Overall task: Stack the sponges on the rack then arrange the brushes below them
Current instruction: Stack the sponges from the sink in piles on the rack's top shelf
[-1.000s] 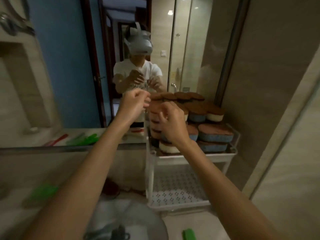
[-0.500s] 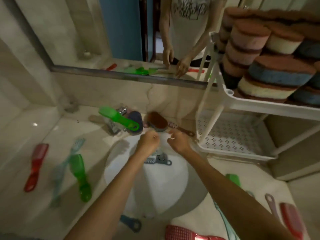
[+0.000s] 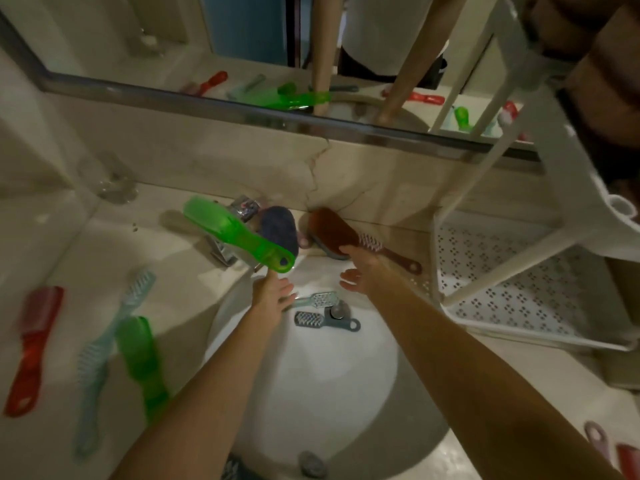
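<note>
My left hand (image 3: pixel 273 292) is open, fingers spread, just below the handle end of a green brush (image 3: pixel 235 233) that rests on the tap. My right hand (image 3: pixel 360 271) is open too, its fingertips at the near edge of a brown-topped sponge (image 3: pixel 332 233) lying behind the basin. A dark blue sponge (image 3: pixel 278 226) sits beside the green brush. A brown brush (image 3: pixel 391 252) lies right of my right hand. Two grey-blue brushes (image 3: pixel 322 310) lie in the basin by the drain. The white rack (image 3: pixel 533 299) stands at right, its lower shelf bare; stacked sponges (image 3: pixel 602 84) fill its upper shelf.
On the left counter lie a red brush (image 3: pixel 33 344), a pale blue brush (image 3: pixel 104 358) and a green brush (image 3: pixel 140 362). More brush handles (image 3: pixel 609 445) show at the bottom right. The white basin (image 3: pixel 311 375) sits centre; a mirror (image 3: pixel 242 46) runs along the back wall.
My view dropped from the rack's sponge stack down to the basin. Both hands came down from the stack, opened, and now reach toward the green brush and the brown-topped sponge.
</note>
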Tool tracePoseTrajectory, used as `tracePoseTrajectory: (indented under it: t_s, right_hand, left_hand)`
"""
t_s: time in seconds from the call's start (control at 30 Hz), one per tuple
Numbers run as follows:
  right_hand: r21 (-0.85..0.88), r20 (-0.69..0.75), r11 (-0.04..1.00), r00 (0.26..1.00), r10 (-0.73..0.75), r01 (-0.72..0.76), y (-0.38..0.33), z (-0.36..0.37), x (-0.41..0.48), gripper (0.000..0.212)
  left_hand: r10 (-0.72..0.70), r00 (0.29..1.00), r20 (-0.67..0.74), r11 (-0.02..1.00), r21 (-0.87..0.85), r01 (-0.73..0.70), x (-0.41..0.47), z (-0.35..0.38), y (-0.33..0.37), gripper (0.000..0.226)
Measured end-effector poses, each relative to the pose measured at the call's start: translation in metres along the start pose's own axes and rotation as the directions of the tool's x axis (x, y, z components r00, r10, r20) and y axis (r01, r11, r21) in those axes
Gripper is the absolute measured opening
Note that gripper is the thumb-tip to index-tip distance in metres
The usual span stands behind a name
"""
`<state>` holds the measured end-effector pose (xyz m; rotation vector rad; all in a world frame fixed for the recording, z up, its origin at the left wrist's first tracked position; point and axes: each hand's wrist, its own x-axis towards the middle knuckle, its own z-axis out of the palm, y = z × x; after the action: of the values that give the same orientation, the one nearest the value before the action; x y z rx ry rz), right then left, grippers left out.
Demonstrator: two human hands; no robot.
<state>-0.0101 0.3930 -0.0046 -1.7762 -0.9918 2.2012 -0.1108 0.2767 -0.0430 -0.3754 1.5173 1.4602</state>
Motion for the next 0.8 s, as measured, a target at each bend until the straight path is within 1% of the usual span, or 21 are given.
tracePoseTrajectory:
  t_s: [0.03,0.07,0.13,0.17,0.23,0.3,0.33,0.4,0.43,0.5,0.6,0.63,0.7,0.8]
  right_hand:
    - [0.032,-0.005,0.999,1.0,0.014,-0.014,-0.001,0.003,0.006,0.048]
    - [0.061,-0.019,0.998,1.0,0.02,-0.019,-0.002,0.005,0.012,0.047]
    - [0.114,-0.039,0.993,0.998,0.04,-0.035,-0.006,0.007,0.023,0.042]
    - [0.133,-0.041,0.99,0.998,0.05,-0.044,-0.007,0.008,0.027,0.039]
    - [0.155,-0.031,0.987,0.998,0.053,-0.047,-0.009,0.009,0.031,0.035]
    - [0.157,-0.036,0.987,0.998,0.045,-0.038,-0.008,0.009,0.033,0.039]
    - [0.158,-0.041,0.987,0.998,0.04,-0.033,-0.006,0.009,0.034,0.036]
    - [0.157,-0.044,0.987,0.999,0.024,-0.017,-0.004,0.007,0.035,0.022]
    - [0.155,-0.042,0.988,0.999,0.015,-0.008,-0.003,0.006,0.035,0.016]
    - [0.162,-0.035,0.987,0.999,-0.01,0.016,0.001,0.002,0.034,0.012]
    - [0.19,-0.013,0.98,0.999,-0.051,0.053,0.011,-0.006,0.029,0.006]
    - [0.197,-0.006,0.978,0.998,-0.069,0.068,0.015,-0.008,0.025,0.006]
    - [0.213,-0.015,0.972,0.995,-0.094,0.095,0.024,-0.011,0.018,0.015]
    - [0.245,-0.048,0.959,0.99,-0.135,0.143,0.037,-0.016,0.0,0.018]
  left_hand:
    - [0.003,1.0,0.005,1.0,-0.007,-0.003,0.007,-0.001,0.001,0.017]
    - [0.008,1.0,0.005,1.0,-0.011,-0.007,0.012,-0.001,0.003,0.013]
    - [0.003,1.0,-0.015,1.0,-0.022,-0.003,0.022,-0.001,0.007,0.022]
    - [0.001,1.0,-0.024,0.999,-0.044,-0.002,0.024,0.0,0.01,0.023]
    - [0.002,0.999,-0.04,0.995,-0.096,-0.006,0.029,0.003,0.01,0.012]
    - [0.006,0.999,-0.038,0.99,-0.139,-0.011,0.028,0.004,0.01,0.028]
    - [0.019,0.999,-0.035,0.988,-0.153,-0.024,0.028,0.005,0.01,0.031]
    - [0.026,0.998,-0.049,0.983,-0.183,-0.035,0.027,0.005,0.01,0.039]
    - [0.033,0.998,-0.048,0.978,-0.202,-0.042,0.029,0.004,0.01,0.037]
    - [0.047,0.998,-0.037,0.978,-0.203,-0.053,0.031,0.004,0.009,0.023]
    - [0.067,0.998,-0.017,0.983,-0.171,-0.069,0.025,0.006,0.003,0.026]
    - [0.065,0.998,-0.019,0.985,-0.156,-0.068,0.02,0.007,0.0,0.021]
    - [0.043,0.999,-0.015,0.988,-0.145,-0.045,0.007,0.007,-0.008,0.005]
    - [0.048,0.999,-0.013,0.99,-0.129,-0.05,-0.014,0.004,-0.024,0.006]
